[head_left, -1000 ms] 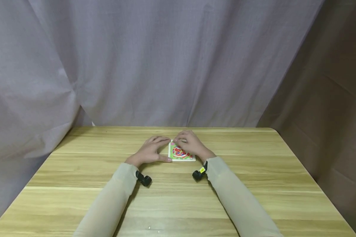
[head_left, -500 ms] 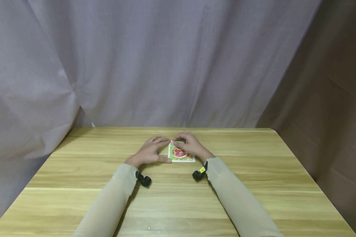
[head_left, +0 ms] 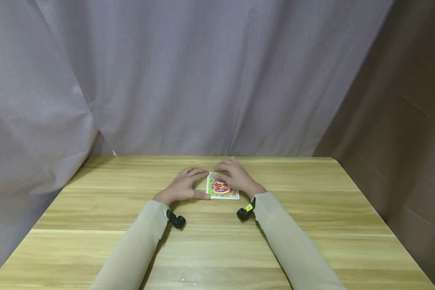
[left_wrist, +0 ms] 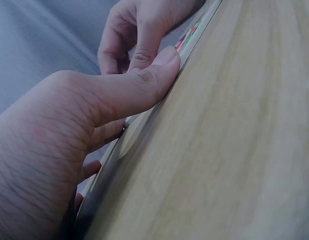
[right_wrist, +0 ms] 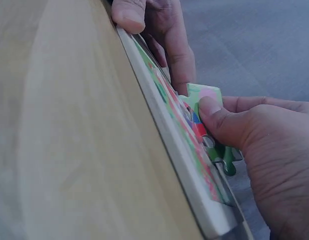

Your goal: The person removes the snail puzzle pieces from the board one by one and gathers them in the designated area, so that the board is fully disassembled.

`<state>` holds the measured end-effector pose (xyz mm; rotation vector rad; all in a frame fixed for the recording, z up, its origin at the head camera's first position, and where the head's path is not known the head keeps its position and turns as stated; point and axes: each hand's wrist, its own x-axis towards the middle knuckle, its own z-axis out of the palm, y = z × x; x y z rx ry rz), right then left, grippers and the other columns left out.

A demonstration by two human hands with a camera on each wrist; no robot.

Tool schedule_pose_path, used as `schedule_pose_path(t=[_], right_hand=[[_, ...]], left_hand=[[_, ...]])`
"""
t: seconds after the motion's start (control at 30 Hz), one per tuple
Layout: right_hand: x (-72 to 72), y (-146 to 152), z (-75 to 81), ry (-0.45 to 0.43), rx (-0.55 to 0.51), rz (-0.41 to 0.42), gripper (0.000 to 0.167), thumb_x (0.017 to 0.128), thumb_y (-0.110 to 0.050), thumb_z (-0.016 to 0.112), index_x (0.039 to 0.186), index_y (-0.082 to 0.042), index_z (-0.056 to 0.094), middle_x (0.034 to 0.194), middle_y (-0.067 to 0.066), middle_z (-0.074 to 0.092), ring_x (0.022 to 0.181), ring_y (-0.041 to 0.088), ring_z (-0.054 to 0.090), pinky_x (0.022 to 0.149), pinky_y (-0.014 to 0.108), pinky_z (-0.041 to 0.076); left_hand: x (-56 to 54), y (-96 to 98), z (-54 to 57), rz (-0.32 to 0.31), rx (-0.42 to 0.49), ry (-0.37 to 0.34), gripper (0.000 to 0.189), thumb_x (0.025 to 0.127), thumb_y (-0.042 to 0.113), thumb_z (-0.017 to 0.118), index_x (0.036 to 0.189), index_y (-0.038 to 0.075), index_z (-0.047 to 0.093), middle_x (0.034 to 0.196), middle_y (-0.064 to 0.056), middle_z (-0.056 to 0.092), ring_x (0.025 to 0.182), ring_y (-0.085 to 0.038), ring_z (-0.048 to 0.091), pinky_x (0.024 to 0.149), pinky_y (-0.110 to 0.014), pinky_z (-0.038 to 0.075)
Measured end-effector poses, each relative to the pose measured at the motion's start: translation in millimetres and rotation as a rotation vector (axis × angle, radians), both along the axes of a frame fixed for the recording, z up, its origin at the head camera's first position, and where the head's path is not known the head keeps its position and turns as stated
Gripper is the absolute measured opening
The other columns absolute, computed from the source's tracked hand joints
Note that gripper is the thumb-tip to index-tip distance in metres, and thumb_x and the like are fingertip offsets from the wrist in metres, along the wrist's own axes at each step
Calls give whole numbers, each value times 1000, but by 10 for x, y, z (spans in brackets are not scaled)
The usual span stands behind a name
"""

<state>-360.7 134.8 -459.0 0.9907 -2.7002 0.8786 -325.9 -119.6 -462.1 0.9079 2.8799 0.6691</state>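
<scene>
A small jigsaw puzzle in a white-rimmed tray (head_left: 222, 197), green with a red and white picture, lies flat on the table. My left hand (head_left: 181, 186) holds its left side, thumb at the near corner and fingertips at the far one. Over the upper part is my right hand (head_left: 238, 178), thumb and fingers pinching a puzzle piece (right_wrist: 194, 94). In the right wrist view that piece, green with a pink spot, stands tilted up from the picture. The right hand covers the puzzle's far right part in the head view.
The wood-grain table (head_left: 217, 245) extends on all sides of the puzzle. Behind its far edge hangs a grey curtain (head_left: 174, 80), and a brown curtain (head_left: 402, 121) hangs on the right. A black wrist camera (head_left: 175, 220) is strapped to each cuff.
My right hand has shifted very slightly to the right, its fingers lifting a little at the puzzle's far edge. The left hand keeps its hold, and the tray has barely moved.
</scene>
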Motion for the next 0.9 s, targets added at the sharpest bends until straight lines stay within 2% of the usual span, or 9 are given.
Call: schedule_pose_path(t=[0.1,0.17,0.27,0.47,0.67,0.9], right_hand=[[-12,14,30,7,-15,11,27,99,-28,75,121,-12,76,127,6,75,124,28,62,120,56,42],[-7,20,36,-21,-27,16,25,100,-26,74,121,-13,76,128,5,75,122,27,63,112,51,51],[3,25,34,-48,-21,19,24,102,-24,72,123,-13,76,130,5,75,122,26,64,108,48,55],[14,22,53,-45,-7,7,24,103,-19,70,125,-11,76,130,7,74,123,27,65,108,48,56],[23,12,44,-67,-5,-6,24,104,-19,69,125,-11,76,132,10,74,115,25,72,101,43,61],[6,13,57,-93,-19,7,20,103,-17,70,120,-10,77,120,8,78,102,21,74,94,39,63]], left_hand=[[-12,6,16,-4,5,6,101,82,70,75,163,19,42,170,-4,40,160,-37,26,132,-65,13],[-16,8,15,-6,2,3,101,83,70,75,163,18,42,170,-4,40,161,-37,26,132,-65,13],[-18,9,7,-4,-9,-7,102,83,71,74,164,19,41,171,-3,39,161,-37,24,132,-65,12],[-27,13,-7,2,1,-3,100,83,70,74,163,20,42,170,-3,39,161,-37,25,132,-64,12],[-17,12,-15,0,0,-6,100,83,70,75,163,20,42,171,-3,39,161,-36,24,132,-64,12],[-32,-1,-6,0,0,-6,101,82,70,75,163,21,41,171,-2,38,161,-37,23,132,-65,12]])
